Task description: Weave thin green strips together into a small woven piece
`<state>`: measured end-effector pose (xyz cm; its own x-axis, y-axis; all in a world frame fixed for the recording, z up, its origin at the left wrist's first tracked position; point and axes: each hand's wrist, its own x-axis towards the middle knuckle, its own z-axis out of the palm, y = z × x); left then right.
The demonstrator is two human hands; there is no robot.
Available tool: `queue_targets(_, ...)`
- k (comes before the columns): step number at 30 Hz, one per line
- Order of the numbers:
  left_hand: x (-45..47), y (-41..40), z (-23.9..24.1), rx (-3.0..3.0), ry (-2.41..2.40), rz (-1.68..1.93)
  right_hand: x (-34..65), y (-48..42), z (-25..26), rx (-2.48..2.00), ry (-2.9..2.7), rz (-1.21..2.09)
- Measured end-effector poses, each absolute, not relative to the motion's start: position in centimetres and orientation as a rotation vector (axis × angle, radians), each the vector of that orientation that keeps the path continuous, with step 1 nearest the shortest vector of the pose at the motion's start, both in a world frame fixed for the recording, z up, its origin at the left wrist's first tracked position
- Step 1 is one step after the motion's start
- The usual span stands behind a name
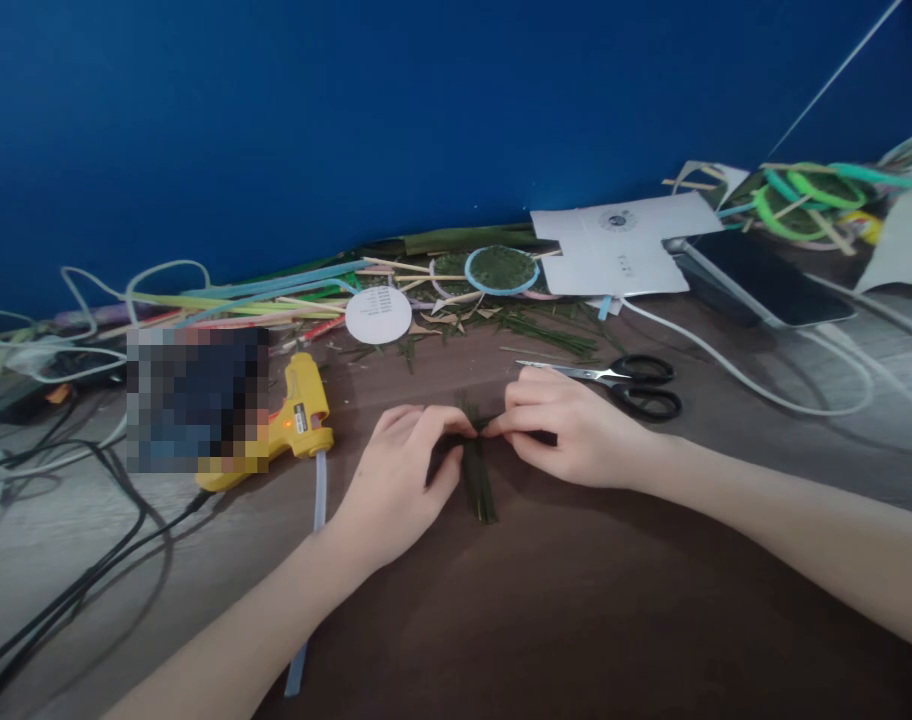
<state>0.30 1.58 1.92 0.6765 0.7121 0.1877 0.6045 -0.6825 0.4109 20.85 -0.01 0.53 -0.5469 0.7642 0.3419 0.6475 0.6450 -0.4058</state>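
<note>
A small bundle of dark green leaf strips (478, 485) lies on the brown tabletop between my hands, its cut ends pointing towards me. My left hand (400, 475) is closed at the bundle's left side, index fingertip on its middle and thumb against its edge. From the right, my right hand (568, 425) pinches at the same spot, its fingers curled and its fingertips almost meeting the left ones. Any thin strand between the fingertips is too small to make out. Just behind my right hand are black-handled scissors (640, 385), blades partly hidden by the knuckles.
On the left lie a yellow glue gun (302, 410) with a clear glue stick (320, 490), a blurred-out dark object (197, 400) and black cables (118, 550). Along the blue wall sit a round paper tag (378, 315), green discs (501, 270), white card (621, 250) and a phone (771, 275).
</note>
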Motion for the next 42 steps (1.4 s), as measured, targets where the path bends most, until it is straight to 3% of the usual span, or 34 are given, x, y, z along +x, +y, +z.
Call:
queue_targets(19,0.1,1.9,1.3,2.715,0.963,0.432,21.7,0.4,1.6,-1.260,-2.089,0.400)
queue_targets(42,0.1,1.9,1.0,2.700,0.979,0.462,23.0,1.1,1.8,-1.470,-2.244,0.659)
